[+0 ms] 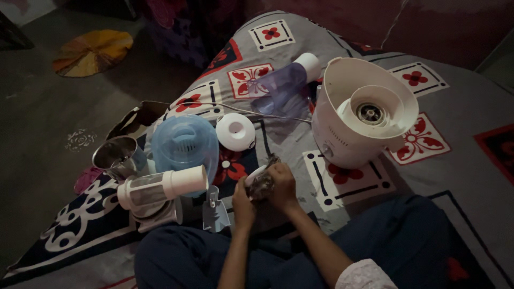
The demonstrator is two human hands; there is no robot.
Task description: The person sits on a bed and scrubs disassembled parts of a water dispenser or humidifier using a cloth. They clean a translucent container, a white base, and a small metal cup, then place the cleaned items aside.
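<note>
**Both hands closed on a small part, appliance pieces spread around**

A small dark-and-white part (261, 183) sat gripped between both hands above the person's lap, near the bedspread's (460, 214) near edge. The left hand (243, 200) cupped it from below and the right hand (282, 184) wrapped over it; what the part was could not be told in the dim light. The work on it looked midway, since the other pieces lay unassembled. The white appliance base (364, 115) stood just beyond on the right, tilted. A white round cap (235, 131), a blue domed lid (184, 142), a clear jar with white cap (160, 187), a steel cup (115, 155) and a clear purple jug (281, 85) crowded the left side and middle, close to the hands.
</note>
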